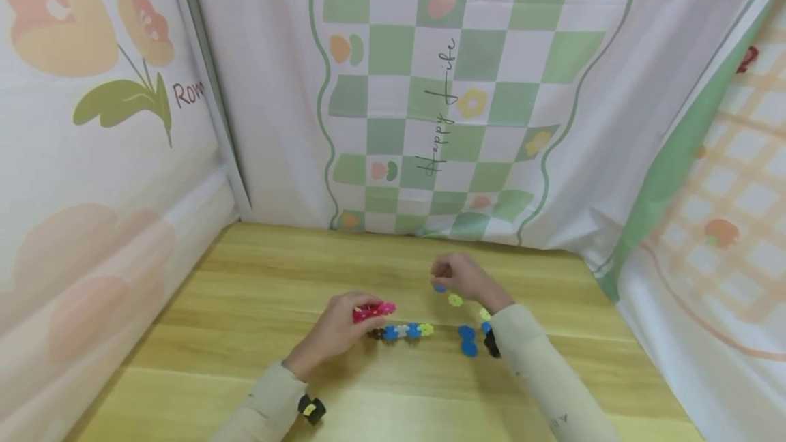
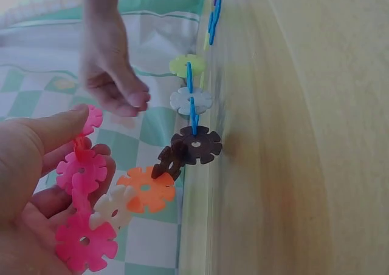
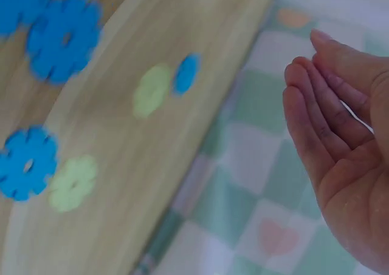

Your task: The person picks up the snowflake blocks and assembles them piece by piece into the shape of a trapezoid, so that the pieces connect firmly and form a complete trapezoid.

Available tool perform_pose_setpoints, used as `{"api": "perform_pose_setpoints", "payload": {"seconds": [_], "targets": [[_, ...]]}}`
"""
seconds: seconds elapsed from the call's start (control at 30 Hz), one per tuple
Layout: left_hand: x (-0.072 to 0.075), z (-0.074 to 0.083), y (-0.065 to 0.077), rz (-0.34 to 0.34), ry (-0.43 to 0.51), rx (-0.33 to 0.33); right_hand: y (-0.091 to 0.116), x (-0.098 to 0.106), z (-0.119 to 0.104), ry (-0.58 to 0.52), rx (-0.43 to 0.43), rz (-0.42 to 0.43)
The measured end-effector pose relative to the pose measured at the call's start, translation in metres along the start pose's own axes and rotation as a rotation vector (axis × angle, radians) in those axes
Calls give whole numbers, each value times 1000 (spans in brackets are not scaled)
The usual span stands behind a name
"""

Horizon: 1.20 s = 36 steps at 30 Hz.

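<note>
My left hand grips the pink end of a chain of flower-shaped interlocking discs. In the left wrist view the chain runs from pink discs through a white disc, an orange disc and dark brown discs to blue, white and yellow-green ones. Its far part lies along the table in the head view. My right hand hovers over a small blue disc on the table. Nothing is between its loosely bent fingers in the right wrist view. A yellow-green disc lies close to the blue one.
Two blue discs lie in front of the right forearm. Beside them, partly under the sleeve, are a yellow-green disc, a blue disc and a dark piece. Printed curtains surround the wooden table at back and sides.
</note>
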<state>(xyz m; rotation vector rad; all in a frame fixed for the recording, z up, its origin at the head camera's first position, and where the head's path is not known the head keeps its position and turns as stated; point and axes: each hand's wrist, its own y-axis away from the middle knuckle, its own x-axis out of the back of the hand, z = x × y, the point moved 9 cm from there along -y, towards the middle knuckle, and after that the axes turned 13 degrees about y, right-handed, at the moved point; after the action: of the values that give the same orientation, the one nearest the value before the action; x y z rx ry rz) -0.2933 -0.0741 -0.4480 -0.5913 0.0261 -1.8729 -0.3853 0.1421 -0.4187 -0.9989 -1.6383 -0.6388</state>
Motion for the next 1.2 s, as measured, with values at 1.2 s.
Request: {"api": "perform_pose_setpoints", "payload": {"seconds": [1.2], "targets": [[2, 0, -2, -2, 28, 2, 21, -35, -9, -540, -236, -45]]}}
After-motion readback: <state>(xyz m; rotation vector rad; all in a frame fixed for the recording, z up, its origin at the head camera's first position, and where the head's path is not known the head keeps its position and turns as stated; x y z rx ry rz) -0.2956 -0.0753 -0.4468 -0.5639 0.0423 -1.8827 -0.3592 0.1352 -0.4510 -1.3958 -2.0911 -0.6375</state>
